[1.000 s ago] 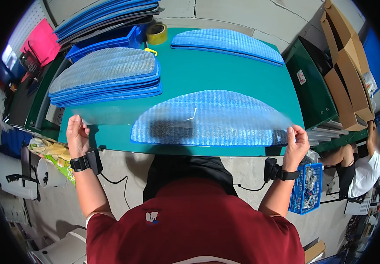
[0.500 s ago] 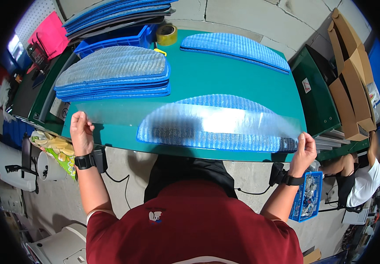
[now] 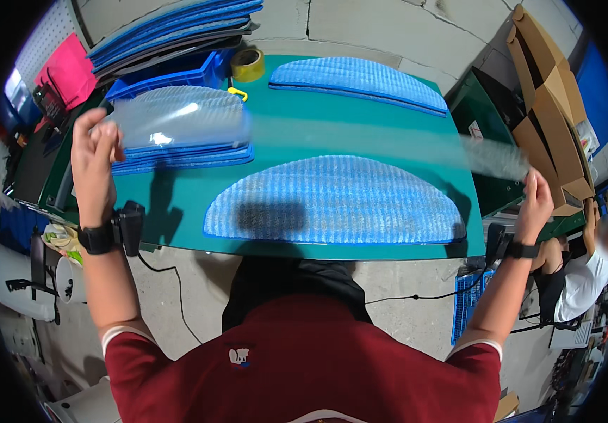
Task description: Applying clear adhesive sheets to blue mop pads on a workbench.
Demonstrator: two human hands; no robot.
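Observation:
A long, clear plastic strip (image 3: 360, 137) stretches across the table, raised above it. Its left end is pinched in my left hand (image 3: 96, 155), whose fingers are closed. My right hand (image 3: 534, 204) grips the opposite end past the table's right edge. Beneath and nearer to me lies a half-moon blue and grey striped mop pad (image 3: 346, 197), flat on the green table (image 3: 381, 250). Behind the strip's left part is a stack of similar pads (image 3: 177, 163), partly seen through the film. Both wrists wear black straps.
More blue pads (image 3: 357, 79) lie at the back. A tape roll (image 3: 247, 65) and a yellow-handled tool (image 3: 237, 93) are near a blue bin (image 3: 170, 76) with pads piled over it. Open cardboard boxes (image 3: 547, 134) stand at right, where another person (image 3: 582, 289) sits.
Both hands have risen and spread apart, lifting the plastic strip up and away from the near pad. The strip now passes in front of the left stack.

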